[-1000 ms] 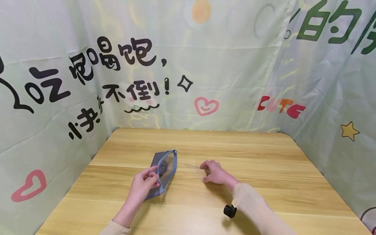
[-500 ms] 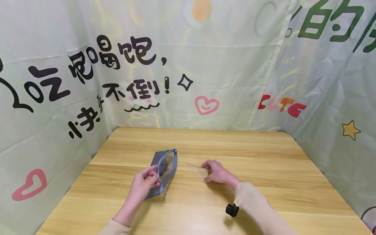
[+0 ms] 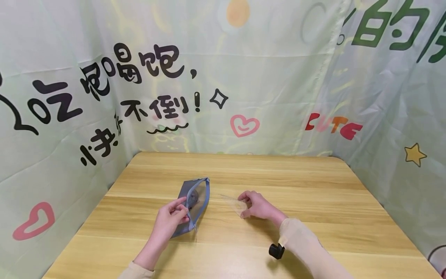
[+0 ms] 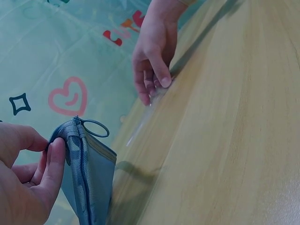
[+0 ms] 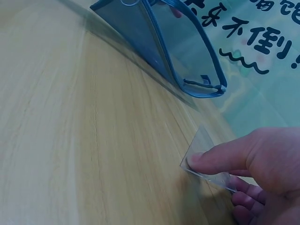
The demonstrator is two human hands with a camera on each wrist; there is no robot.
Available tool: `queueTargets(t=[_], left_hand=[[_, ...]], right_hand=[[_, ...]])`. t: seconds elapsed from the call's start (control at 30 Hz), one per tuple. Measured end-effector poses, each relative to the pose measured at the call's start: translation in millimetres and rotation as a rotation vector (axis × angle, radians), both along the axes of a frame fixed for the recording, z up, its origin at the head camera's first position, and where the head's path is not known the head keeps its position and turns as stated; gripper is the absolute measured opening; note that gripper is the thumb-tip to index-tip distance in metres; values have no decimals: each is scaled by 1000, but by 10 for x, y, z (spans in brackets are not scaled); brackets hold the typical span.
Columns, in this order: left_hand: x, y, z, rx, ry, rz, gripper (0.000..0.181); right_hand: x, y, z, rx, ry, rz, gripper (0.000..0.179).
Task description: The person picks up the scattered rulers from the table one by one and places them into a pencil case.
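Observation:
A blue zip pouch [image 3: 184,190] with a clear side stands on the table, its zipped mouth spread wide. My left hand [image 3: 168,219] pinches the near edge of that mouth between thumb and fingers. Through the clear side a round grey patch shows, too unclear to name. To the right of the pouch, my right hand [image 3: 258,204] holds a clear plastic set square [image 5: 202,146] by thumb and fingers, its pointed end facing the pouch. Any markings on it are too faint to read. In the left wrist view the pouch's zip pull ring [image 4: 96,128] sticks out at the top.
The wooden table [image 3: 299,178] is enclosed by printed cloth curtains [image 3: 278,77] at the back and both sides. A small black device [image 3: 277,251] is fixed at the right sleeve's cuff.
My right hand has shifted very slightly to the right with the set square, which has tilted a little. My left hand and the pouch stay where they were.

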State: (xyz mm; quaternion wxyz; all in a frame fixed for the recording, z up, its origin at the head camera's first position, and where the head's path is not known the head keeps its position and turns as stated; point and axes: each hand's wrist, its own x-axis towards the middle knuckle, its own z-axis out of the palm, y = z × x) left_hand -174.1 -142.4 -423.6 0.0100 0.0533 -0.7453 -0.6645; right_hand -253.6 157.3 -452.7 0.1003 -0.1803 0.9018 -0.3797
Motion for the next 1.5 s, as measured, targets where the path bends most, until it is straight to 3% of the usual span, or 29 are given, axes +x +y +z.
queueTargets(t=[0.4, 0.7, 0.97, 1.5], left_hand=[[-2, -8, -11, -1, 0, 1, 46], [-2, -8, -12, -6, 0, 1, 46], [-4, -9, -11, -7, -1, 4, 46], [-4, -8, -11, -10, 4, 0, 45]], right_hand=[[-38, 26, 8, -78, -28, 25, 58], [-33, 39, 20, -106, -12, 28, 50], [-20, 27, 22, -200, -76, -5, 38], [-35, 20, 9, -346, -91, -85, 33]])
